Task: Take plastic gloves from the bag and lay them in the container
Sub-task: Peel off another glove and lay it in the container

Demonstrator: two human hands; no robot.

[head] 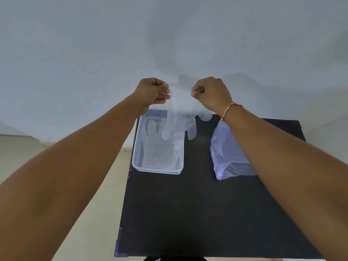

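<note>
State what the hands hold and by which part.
A clear plastic glove, pinched at its cuff by both the left hand and the right hand.

Soft, even daylight, faint shadows on the wall (169, 44) (edges bowed by the wide lens)

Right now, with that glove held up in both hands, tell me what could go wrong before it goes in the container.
1. The glove hangs from the left hand and right hand, with its fingers dangling over the container's right rim; lowered carelessly, it may drape outside.
2. It is thin and limp, so it could fold or crumple rather than lie flat on the gloves already inside.
3. The right forearm passes above the bag and might brush it.
</note>
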